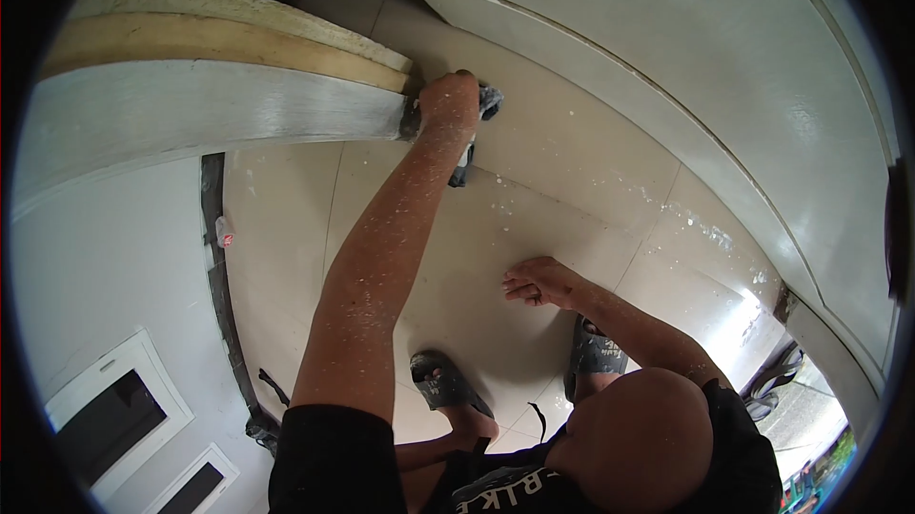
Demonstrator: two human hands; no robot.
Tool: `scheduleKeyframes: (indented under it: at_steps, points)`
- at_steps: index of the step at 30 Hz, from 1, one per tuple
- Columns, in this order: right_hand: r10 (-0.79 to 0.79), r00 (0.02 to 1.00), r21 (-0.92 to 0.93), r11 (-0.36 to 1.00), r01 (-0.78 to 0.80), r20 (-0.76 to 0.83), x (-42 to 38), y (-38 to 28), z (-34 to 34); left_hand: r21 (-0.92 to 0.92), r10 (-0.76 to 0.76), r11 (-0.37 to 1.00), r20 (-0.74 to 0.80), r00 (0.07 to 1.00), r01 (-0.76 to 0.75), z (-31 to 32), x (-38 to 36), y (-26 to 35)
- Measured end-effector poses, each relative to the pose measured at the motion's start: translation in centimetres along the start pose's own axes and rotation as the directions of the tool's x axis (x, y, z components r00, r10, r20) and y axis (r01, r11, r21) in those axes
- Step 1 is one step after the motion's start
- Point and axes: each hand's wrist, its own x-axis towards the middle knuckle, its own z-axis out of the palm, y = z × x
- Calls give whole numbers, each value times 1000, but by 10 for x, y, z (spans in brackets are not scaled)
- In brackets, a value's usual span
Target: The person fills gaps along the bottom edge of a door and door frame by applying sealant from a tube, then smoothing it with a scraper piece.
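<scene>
My left hand (451,101) is closed around a crumpled dark rag (462,174) with pale patches, and presses it against the bottom end of the white door frame (286,100). Much of the rag is hidden behind the hand and wrist. White specks dot the left forearm. Lower and to the right, my right hand (538,282) hovers over the tiled floor (477,247), holding nothing, its fingers loosely bent and apart.
A white panelled door (686,38) spans the upper right. White spots (705,231) mark the tiles. My feet wear dark sandals (446,381). A small clear plastic item (224,231) lies by the dark baseboard (217,276). Footwear (772,381) sits near the doorway at lower right.
</scene>
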Motion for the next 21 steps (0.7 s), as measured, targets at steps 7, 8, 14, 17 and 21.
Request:
scheduleKeyframes:
  at_steps: [7, 8, 14, 17, 21]
  points:
    - [-3, 1000, 25, 1000, 3, 12, 4, 3, -5, 76, 28, 997, 6, 1000, -29, 4, -3, 3]
    - [9, 1000, 21, 1000, -9, 11, 5, 3, -4, 55, -12, 998, -8, 1000, 13, 2, 2, -1]
    - [-12, 1000, 4, 1000, 12, 6, -1, 1, -1, -39, -22, 999, -14, 1000, 21, 10, -20, 18]
    - [17, 1000, 9, 1000, -17, 8, 3, 0, -2, -141, -94, 985, 37, 995, 98, 23, -53, 33]
    - [5, 1000, -5, 1000, -5, 0, 1, 1, -1, -185, -150, 973, -64, 987, 136, 19, -26, 11]
